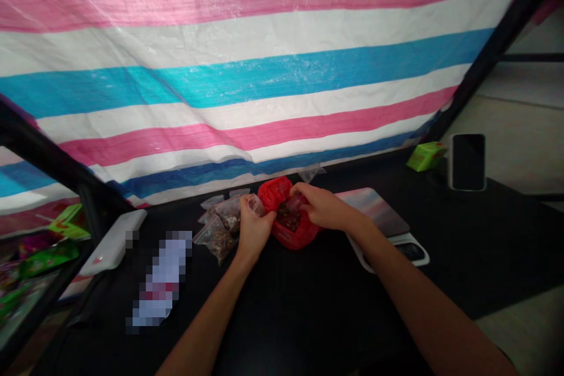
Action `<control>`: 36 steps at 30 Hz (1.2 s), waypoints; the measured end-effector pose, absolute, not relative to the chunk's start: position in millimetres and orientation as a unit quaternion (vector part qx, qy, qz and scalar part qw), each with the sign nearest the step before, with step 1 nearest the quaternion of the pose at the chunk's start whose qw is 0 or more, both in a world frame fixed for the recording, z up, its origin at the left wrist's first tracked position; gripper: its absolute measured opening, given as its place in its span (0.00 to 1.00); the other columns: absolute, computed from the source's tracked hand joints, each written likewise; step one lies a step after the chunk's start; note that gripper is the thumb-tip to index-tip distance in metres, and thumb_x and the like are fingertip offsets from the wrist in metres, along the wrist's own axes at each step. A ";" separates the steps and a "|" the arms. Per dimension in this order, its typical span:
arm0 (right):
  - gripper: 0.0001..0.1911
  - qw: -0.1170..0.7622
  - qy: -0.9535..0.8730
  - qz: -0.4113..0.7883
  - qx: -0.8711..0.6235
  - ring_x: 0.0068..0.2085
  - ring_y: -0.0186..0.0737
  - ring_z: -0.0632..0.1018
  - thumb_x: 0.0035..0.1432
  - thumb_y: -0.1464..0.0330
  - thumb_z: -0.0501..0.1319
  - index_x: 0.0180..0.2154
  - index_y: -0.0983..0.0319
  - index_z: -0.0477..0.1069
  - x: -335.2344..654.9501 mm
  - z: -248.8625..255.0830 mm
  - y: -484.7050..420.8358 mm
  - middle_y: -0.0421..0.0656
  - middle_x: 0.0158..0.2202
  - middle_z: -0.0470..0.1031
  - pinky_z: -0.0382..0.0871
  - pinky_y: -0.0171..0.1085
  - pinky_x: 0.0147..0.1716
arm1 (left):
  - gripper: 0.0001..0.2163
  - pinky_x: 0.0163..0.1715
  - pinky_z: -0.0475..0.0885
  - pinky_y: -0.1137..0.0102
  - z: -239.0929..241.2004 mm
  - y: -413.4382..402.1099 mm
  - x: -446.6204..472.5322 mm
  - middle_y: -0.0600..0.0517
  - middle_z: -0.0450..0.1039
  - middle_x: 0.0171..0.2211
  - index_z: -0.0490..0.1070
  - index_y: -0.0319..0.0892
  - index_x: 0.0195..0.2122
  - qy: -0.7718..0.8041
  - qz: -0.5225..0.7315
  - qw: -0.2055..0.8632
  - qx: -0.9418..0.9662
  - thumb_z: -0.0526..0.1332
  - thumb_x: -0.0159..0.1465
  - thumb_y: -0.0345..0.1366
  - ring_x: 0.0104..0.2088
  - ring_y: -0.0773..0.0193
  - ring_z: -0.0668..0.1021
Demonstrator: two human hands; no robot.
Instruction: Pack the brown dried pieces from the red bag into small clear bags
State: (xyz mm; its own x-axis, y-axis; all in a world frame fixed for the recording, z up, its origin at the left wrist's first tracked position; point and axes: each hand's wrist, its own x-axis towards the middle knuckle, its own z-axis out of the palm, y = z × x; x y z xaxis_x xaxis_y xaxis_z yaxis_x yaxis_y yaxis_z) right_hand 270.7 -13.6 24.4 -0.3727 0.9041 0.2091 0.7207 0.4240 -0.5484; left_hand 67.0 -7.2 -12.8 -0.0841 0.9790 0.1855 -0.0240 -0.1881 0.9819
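A red plastic bag (275,194) with dark brown bits inside lies open on the black table (308,305). My left hand (253,226) grips a small clear bag (256,204) at the red bag's left edge. My right hand (324,207) reaches into the red bag's mouth, fingers closed on some of the dark contents (288,215). Several small clear packets (218,229) filled with the same brown stuff lie just left of my left hand.
A digital scale (388,226) sits right of the red bag under my right forearm. A white device (115,241) and a blurred paper (161,279) lie at left. A phone (467,161) and green box (425,155) stand far right. A striped tarp (247,64) hangs behind.
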 end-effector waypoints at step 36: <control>0.15 0.145 -0.849 0.096 -0.498 0.45 0.48 0.81 0.56 0.73 0.63 0.46 0.57 0.75 252.9 31.1 -23.8 0.45 0.46 0.82 0.68 0.39 0.43 | 0.21 0.39 0.75 0.70 -21.0 -12.9 77.8 0.50 0.73 0.42 0.61 0.44 0.51 0.449 0.603 0.454 0.479 0.58 0.56 0.25 0.38 0.65 0.79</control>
